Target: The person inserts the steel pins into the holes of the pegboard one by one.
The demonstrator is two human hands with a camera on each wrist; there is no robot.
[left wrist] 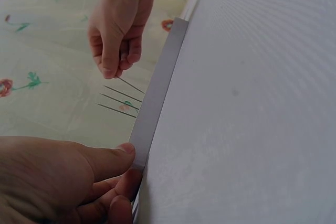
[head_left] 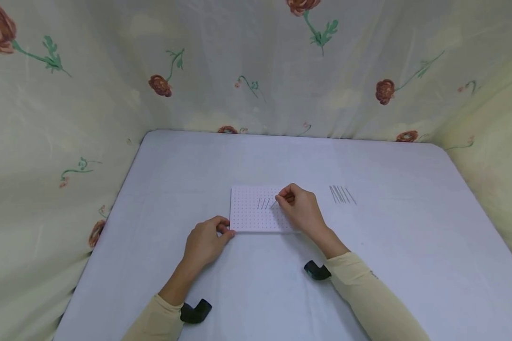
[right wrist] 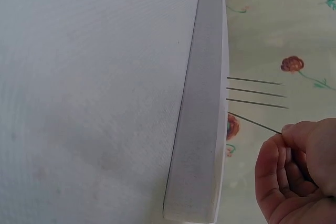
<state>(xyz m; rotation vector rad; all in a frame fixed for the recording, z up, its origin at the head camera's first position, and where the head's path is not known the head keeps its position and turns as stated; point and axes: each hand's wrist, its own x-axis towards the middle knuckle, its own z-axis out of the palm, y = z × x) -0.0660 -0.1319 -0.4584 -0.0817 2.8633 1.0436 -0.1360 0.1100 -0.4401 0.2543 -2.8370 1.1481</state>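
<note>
A white pegboard (head_left: 245,222) with rows of small holes lies on the table. My left hand (head_left: 207,241) grips its near left corner; in the left wrist view the thumb (left wrist: 113,160) presses the front edge (left wrist: 157,87) and the fingers curl at the side. Three thin metal pins (right wrist: 257,93) stand upright in a row in the board. Beside them, my right hand (head_left: 300,208) pinches another thin metal pin (right wrist: 255,123) near its top between thumb and fingertips. This pin leans toward the hand, its lower end at the board's surface, behind the edge in the right wrist view.
Several loose pins (head_left: 335,194) lie side by side on the white-covered table (head_left: 392,199), right of the board. Black curved devices (head_left: 196,311) sit at both wrists. A flowered curtain (head_left: 256,61) surrounds the table's back and sides.
</note>
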